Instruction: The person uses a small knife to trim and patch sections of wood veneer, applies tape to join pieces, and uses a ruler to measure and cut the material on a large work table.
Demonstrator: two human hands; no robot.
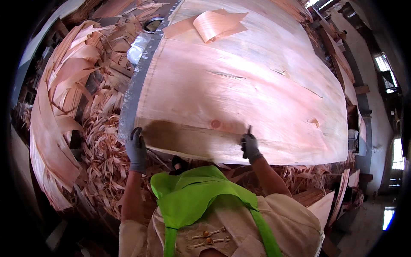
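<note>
Wide, pale wood veneer sheets (pixel 239 94) lie in a stack before me, with a brownish strip (pixel 192 139) along the near edge. My left hand (pixel 137 150), in a grey glove with dark fingertips, pinches the veneer at its near left corner. My right hand (pixel 251 147), gloved alike, is closed around a slim dark tool (pixel 249 129) that looks like a knife. Its tip points away from me, and the hand rests over the strip's right part. A loose, curled veneer piece (pixel 216 25) lies on the far part of the stack.
A grey metal edge (pixel 130 98) runs along the stack's left side, with a clear plastic bag (pixel 139 48) and a round tin (pixel 153 25) beside it. Tangled veneer scraps (pixel 102 141) and long bent strips (pixel 55 128) heap up at left. Boards (pixel 338 197) lean at right.
</note>
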